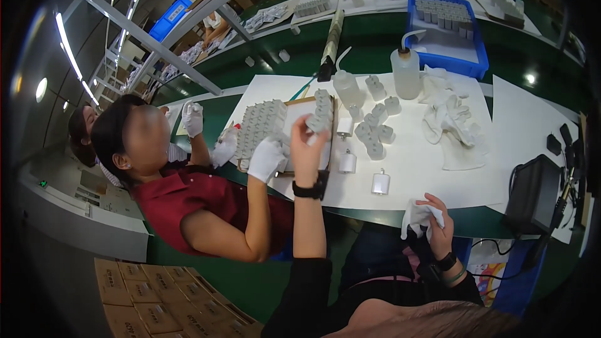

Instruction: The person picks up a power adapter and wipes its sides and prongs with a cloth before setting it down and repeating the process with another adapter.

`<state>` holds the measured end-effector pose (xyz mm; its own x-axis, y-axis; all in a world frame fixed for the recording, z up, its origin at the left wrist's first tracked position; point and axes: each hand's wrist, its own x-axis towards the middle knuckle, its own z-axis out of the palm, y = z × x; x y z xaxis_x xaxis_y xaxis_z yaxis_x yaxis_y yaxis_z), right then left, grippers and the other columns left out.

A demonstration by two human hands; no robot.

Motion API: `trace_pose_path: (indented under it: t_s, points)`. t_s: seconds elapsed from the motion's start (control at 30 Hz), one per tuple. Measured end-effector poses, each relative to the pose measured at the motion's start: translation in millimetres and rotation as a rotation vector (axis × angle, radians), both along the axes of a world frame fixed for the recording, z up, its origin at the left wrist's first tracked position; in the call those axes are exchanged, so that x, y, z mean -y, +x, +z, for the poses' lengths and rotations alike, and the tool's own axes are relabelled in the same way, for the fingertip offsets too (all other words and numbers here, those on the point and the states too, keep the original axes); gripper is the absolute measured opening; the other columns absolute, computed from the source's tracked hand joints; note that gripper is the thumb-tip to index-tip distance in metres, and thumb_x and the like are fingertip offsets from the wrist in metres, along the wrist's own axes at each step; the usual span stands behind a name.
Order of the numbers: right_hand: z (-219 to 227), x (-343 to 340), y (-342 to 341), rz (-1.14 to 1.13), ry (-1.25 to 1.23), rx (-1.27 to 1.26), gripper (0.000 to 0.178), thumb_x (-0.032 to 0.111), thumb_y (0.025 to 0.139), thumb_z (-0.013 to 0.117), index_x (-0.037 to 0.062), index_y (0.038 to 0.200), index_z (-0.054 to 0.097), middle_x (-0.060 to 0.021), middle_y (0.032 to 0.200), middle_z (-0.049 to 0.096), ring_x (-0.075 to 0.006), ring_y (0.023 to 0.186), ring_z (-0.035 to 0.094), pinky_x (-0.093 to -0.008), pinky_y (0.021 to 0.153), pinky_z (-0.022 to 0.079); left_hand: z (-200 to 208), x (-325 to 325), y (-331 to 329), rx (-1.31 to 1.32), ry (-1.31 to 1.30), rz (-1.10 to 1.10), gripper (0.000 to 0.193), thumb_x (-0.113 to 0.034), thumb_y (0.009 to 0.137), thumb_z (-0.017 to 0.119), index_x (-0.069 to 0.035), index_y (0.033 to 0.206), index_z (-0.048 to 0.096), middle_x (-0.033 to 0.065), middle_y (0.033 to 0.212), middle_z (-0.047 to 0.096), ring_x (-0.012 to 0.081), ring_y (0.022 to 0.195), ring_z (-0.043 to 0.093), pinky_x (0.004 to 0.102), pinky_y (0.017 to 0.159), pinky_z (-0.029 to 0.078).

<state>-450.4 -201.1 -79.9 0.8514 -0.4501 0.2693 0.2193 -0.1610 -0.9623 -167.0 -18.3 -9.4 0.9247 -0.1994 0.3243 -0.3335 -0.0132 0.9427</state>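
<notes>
My left hand (pixel 308 153), with a black band at the wrist, reaches over the shallow tray (pixel 333 112) and closes its fingertips round a small grey block (pixel 317 123). More such blocks stand in the tray in a dense group (pixel 260 122) and a short row (pixel 323 101). Close to the table's front edge, my right hand (pixel 442 228) grips a crumpled white cloth (pixel 422 216). Between my hands lie silvery flask-shaped pieces (pixel 380 183) and a loose cluster of grey blocks (pixel 374 134) on white paper.
A co-worker in red sits at left, one white-gloved hand (pixel 267 159) at the tray. Two squeeze bottles (pixel 405 75) stand behind the blocks. White gloves (pixel 452 119) lie right of them; a black case (pixel 532 191) sits far right. A blue bin (pixel 479 56) stands at the back.
</notes>
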Motion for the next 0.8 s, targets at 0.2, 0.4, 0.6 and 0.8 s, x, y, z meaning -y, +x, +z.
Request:
trace_pose_path:
  t_s: [0.2, 0.4, 0.6, 0.8]
  points:
    - [-10.7, 7.7, -0.7, -0.008, 0.176, -0.036, 0.026, 0.011, 0.090, 0.044, -0.0044, 0.105, 0.060, -0.0134, 0.112, 0.061, -0.0271, 0.119, 0.046, -0.0363, 0.101, 0.032, -6.4, -18.4, 142.9, 0.102, 0.453, 0.359, 0.054, -0.011, 0.066, 0.074, 0.001, 0.113, 0.050, 0.0162, 0.105, 0.059, 0.0284, 0.097, 0.057, 0.0350, 0.085, 0.045]
    - [-2.7, 12.1, 0.9, 0.003, 0.136, -0.087, 0.026, 0.009, 0.089, 0.044, -0.0046, 0.104, 0.060, -0.0133, 0.111, 0.061, -0.0268, 0.117, 0.047, -0.0360, 0.100, 0.033, -38.5, -28.4, 186.4, -0.062, 1.044, 0.330, 0.054, -0.014, 0.065, 0.074, 0.003, 0.111, 0.051, 0.0191, 0.102, 0.059, 0.0352, 0.102, 0.055, 0.0388, 0.087, 0.045]
    - [-4.8, 16.5, 3.7, 0.011, 0.127, -0.099, 0.026, 0.009, 0.089, 0.044, -0.0046, 0.103, 0.061, -0.0136, 0.110, 0.062, -0.0260, 0.116, 0.047, -0.0354, 0.100, 0.033, -34.6, -28.6, 143.9, 0.246, 0.810, 0.423, 0.054, -0.029, 0.071, 0.074, 0.001, 0.111, 0.053, 0.0183, 0.104, 0.057, 0.0355, 0.101, 0.054, 0.0404, 0.082, 0.045]
    - [-9.0, 12.5, 0.7, 0.001, 0.164, -0.068, 0.028, 0.009, 0.089, 0.043, -0.0046, 0.107, 0.059, -0.0122, 0.111, 0.061, -0.0243, 0.114, 0.049, -0.0328, 0.098, 0.035, -27.8, -13.6, 42.3, 0.192, 1.073, 0.335, 0.052, -0.037, 0.081, 0.065, 0.002, 0.111, 0.051, 0.0201, 0.103, 0.056, 0.0353, 0.092, 0.055, 0.0418, 0.077, 0.045]
